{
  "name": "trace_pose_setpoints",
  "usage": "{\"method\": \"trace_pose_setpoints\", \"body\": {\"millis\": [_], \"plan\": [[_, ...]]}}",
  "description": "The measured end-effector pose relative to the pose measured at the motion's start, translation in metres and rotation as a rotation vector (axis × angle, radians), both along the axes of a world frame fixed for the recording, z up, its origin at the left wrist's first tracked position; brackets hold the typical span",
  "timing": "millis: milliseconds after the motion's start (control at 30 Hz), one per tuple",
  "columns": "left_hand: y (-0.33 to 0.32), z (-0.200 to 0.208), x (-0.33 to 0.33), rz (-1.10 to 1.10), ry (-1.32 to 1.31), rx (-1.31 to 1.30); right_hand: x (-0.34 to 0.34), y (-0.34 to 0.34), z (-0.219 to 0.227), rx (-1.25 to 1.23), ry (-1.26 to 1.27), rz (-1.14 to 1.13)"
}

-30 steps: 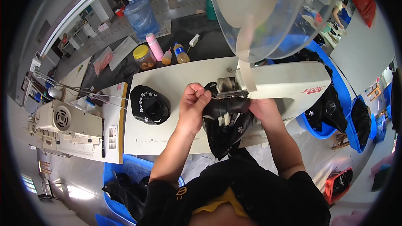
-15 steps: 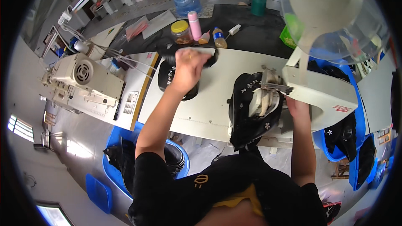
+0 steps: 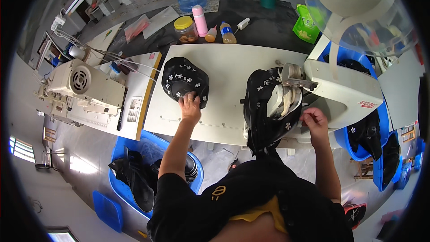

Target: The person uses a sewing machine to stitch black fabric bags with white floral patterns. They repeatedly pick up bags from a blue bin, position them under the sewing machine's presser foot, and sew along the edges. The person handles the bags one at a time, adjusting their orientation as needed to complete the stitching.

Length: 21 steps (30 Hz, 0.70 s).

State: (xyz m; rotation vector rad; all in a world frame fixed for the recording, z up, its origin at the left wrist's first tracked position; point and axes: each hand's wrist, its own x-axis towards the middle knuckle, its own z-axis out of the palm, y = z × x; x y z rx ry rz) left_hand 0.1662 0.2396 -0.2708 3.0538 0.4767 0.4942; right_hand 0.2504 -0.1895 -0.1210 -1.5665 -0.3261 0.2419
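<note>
My left hand (image 3: 191, 106) rests at the near edge of a rounded black leather-like piece (image 3: 184, 72) with small white flower decorations, its fingers bent over the rim. That piece lies on the left of the white worktop. To the right, a larger black flower-trimmed piece (image 3: 256, 107) sits around the working end of a cream sewing machine (image 3: 342, 80). It hangs over the near edge. My right hand (image 3: 316, 123) is beside it, under the machine's arm, with fingers curled together. Whether those fingers hold anything is hidden.
Behind the worktop stand a yellow-lidded jar (image 3: 185, 30), a pink flask (image 3: 199, 21) and a drink bottle (image 3: 227, 33). A second sewing machine (image 3: 85, 85) is at left. Blue bins (image 3: 117, 170) with black pieces stand below left and beyond the machine at right.
My left hand has come nearer; the black piece blurred under it at the back now lies flat on the other one's spot. My right hand has moved out from behind the machine, fingers now showing.
</note>
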Motion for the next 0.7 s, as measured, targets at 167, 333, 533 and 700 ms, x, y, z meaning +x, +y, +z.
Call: {"method": "trace_pose_setpoints", "body": {"millis": [167, 333, 533, 700], "plan": [[-0.045, 0.029, 0.024, 0.324, 0.175, -0.414, -0.014, 0.006, -0.001, -0.092, -0.056, 0.07], [-0.022, -0.014, 0.033, 0.092, 0.271, 0.065, -0.017, 0.01, -0.002, -0.212, -0.134, 0.077], [-0.008, -0.006, 0.042, 0.248, 0.081, -0.22, -0.028, 0.008, -0.003, -0.383, -0.328, 0.05], [-0.022, -0.018, 0.051, 0.492, 0.056, -0.171, -0.033, 0.015, -0.001, -0.449, -0.429, 0.048]]}}
